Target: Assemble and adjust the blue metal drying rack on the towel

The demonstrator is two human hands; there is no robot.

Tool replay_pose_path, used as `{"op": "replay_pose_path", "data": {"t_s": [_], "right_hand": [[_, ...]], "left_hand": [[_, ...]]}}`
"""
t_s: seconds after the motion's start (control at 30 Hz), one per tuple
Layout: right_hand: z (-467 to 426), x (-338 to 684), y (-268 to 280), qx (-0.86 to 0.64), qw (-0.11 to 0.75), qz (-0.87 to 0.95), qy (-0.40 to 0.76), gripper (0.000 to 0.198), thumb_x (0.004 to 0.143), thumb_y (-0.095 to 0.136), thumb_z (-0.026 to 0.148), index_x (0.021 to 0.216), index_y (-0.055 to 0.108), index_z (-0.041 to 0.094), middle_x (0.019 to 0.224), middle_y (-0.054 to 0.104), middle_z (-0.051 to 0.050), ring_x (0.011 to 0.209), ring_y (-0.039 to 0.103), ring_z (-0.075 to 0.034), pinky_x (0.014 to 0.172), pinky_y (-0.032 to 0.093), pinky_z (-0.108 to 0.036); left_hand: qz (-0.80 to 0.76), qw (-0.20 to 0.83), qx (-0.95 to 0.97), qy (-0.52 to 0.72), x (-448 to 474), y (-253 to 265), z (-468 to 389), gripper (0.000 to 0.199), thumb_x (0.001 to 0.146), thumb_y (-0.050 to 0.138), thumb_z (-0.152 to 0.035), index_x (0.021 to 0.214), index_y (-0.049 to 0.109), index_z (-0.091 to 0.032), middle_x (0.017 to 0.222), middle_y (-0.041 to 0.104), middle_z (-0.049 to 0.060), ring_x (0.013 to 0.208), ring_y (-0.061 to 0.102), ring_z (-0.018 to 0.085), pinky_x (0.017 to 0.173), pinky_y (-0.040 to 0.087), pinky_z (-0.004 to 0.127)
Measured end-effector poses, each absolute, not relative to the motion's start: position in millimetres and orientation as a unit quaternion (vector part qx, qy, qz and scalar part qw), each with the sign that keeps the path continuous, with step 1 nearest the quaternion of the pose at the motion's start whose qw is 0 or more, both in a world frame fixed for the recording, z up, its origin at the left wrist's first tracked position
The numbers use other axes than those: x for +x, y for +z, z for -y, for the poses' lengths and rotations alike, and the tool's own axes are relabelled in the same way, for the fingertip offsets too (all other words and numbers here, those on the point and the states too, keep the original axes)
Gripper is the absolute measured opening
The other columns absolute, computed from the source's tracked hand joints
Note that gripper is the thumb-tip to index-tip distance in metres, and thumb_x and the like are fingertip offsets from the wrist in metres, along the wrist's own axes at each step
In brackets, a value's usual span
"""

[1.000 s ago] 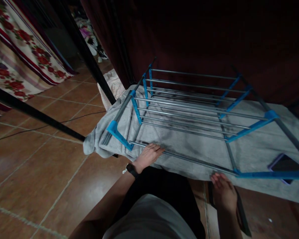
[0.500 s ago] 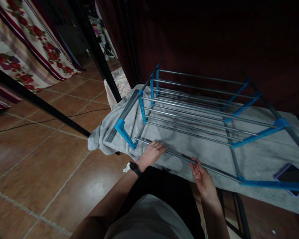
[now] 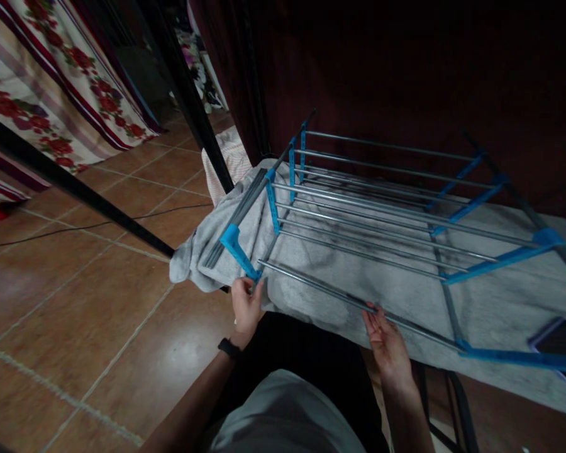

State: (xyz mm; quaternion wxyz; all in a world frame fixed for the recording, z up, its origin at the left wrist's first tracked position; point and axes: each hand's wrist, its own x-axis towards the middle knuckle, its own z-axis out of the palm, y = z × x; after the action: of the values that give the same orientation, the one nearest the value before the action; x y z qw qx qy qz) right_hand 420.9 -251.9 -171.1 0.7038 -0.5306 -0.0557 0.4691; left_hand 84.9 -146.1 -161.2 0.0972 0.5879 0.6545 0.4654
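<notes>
A partly assembled drying rack [image 3: 349,217], with blue plastic brackets and grey metal rods, lies across a grey blanket. My left hand [image 3: 245,305] is closed around the near end of its left side tube, just below a blue bracket [image 3: 240,251]. In my right hand [image 3: 384,336] is the middle of the nearest metal rod [image 3: 316,283], held by the fingertips. The rod's left end lies free, close to the blue bracket and apart from it. Its right end meets a long blue arm [image 3: 514,355].
Several loose grey tubes [image 3: 233,217] lie bundled at the rack's left side. A phone [image 3: 559,340] rests on the blanket [image 3: 311,311] at the right, partly under the blue arm. Black posts [image 3: 188,94] rise at the left, and a cable [image 3: 99,223] crosses the tiled floor.
My left hand has let go of the near rod and moved left to the side tube by the blue bracket. My right hand still holds the rod.
</notes>
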Motion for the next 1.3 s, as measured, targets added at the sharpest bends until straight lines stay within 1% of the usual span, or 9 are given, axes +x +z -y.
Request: {"op": "replay_pose_path", "data": {"t_s": [0.07, 0.13, 0.27, 0.43, 0.53, 0.63, 0.73, 0.93, 1.3], "right_hand": [[252, 420, -172, -0.529, 0.705, 0.055, 0.469, 0.029, 0.069, 0.09, 0.039, 0.087, 0.074, 0.023, 0.108, 0.076, -0.005, 0.122, 0.067, -0.025, 0.112, 0.053, -0.044], [252, 420, -172, -0.528, 0.707, 0.051, 0.468, 0.028, 0.068, 0.09, 0.037, 0.085, 0.074, 0.023, 0.107, 0.076, -0.005, 0.122, 0.067, -0.025, 0.112, 0.053, -0.045], [253, 419, -171, -0.526, 0.706, 0.039, 0.473, 0.026, 0.068, 0.09, 0.035, 0.086, 0.075, 0.023, 0.107, 0.075, -0.004, 0.119, 0.068, -0.023, 0.111, 0.053, -0.041], [256, 417, -170, -0.523, 0.705, 0.038, 0.478, 0.025, 0.071, 0.089, 0.035, 0.089, 0.075, 0.023, 0.106, 0.075, -0.003, 0.117, 0.069, -0.021, 0.109, 0.055, -0.037], [258, 416, -171, -0.527, 0.702, 0.041, 0.477, 0.027, 0.072, 0.088, 0.036, 0.091, 0.075, 0.023, 0.106, 0.076, -0.003, 0.118, 0.069, -0.022, 0.111, 0.054, -0.04], [259, 416, -174, -0.527, 0.703, 0.032, 0.477, 0.027, 0.071, 0.089, 0.035, 0.088, 0.073, 0.023, 0.107, 0.076, -0.005, 0.121, 0.068, -0.024, 0.113, 0.052, -0.043], [259, 417, -176, -0.52, 0.707, 0.021, 0.48, 0.028, 0.068, 0.091, 0.033, 0.087, 0.073, 0.022, 0.106, 0.076, -0.005, 0.124, 0.066, -0.025, 0.114, 0.05, -0.044], [259, 420, -177, -0.527, 0.697, 0.021, 0.486, 0.026, 0.07, 0.088, 0.033, 0.088, 0.074, 0.022, 0.11, 0.076, -0.005, 0.127, 0.064, -0.025, 0.114, 0.051, -0.043], [261, 420, -177, -0.551, 0.684, 0.054, 0.475, 0.026, 0.072, 0.085, 0.037, 0.091, 0.074, 0.023, 0.111, 0.076, -0.007, 0.125, 0.065, -0.027, 0.113, 0.051, -0.047]], "left_hand": [[-0.673, 0.113, 0.549, 0.483, 76, -165, 137, 0.03, 0.086, 0.07, -0.043, 0.102, 0.054, -0.023, 0.096, 0.058, 0.003, 0.086, 0.059, 0.02, 0.078, 0.053, 0.036], [-0.657, 0.145, 0.571, 0.471, 72, -165, 127, 0.036, 0.084, 0.072, -0.044, 0.109, 0.058, -0.022, 0.104, 0.06, 0.005, 0.096, 0.061, 0.022, 0.086, 0.053, 0.039], [-0.631, 0.224, 0.586, 0.455, 69, -165, 111, 0.029, 0.086, 0.065, -0.038, 0.11, 0.065, -0.023, 0.114, 0.065, 0.008, 0.108, 0.062, 0.026, 0.098, 0.051, 0.045], [-0.628, 0.267, 0.573, 0.454, 64, -169, 101, 0.024, 0.081, 0.065, -0.034, 0.101, 0.07, -0.021, 0.099, 0.07, 0.007, 0.1, 0.064, 0.026, 0.094, 0.053, 0.045], [-0.621, 0.275, 0.575, 0.455, 62, -168, 100, 0.026, 0.081, 0.064, -0.031, 0.104, 0.072, -0.021, 0.103, 0.072, 0.007, 0.103, 0.064, 0.025, 0.098, 0.051, 0.045], [-0.615, 0.287, 0.577, 0.455, 61, -166, 100, 0.022, 0.08, 0.064, -0.029, 0.098, 0.073, -0.021, 0.101, 0.072, 0.006, 0.102, 0.064, 0.024, 0.099, 0.05, 0.044], [-0.615, 0.295, 0.576, 0.451, 60, -165, 99, 0.019, 0.078, 0.065, -0.028, 0.093, 0.073, -0.021, 0.092, 0.071, 0.005, 0.094, 0.065, 0.023, 0.093, 0.053, 0.041], [-0.614, 0.301, 0.573, 0.453, 60, -165, 96, 0.017, 0.075, 0.063, -0.022, 0.091, 0.07, -0.022, 0.09, 0.068, 0.002, 0.087, 0.064, 0.021, 0.089, 0.053, 0.038], [-0.611, 0.321, 0.563, 0.455, 60, -170, 90, 0.014, 0.072, 0.059, -0.02, 0.084, 0.066, -0.022, 0.083, 0.066, 0.002, 0.088, 0.064, 0.022, 0.085, 0.054, 0.037]]}}
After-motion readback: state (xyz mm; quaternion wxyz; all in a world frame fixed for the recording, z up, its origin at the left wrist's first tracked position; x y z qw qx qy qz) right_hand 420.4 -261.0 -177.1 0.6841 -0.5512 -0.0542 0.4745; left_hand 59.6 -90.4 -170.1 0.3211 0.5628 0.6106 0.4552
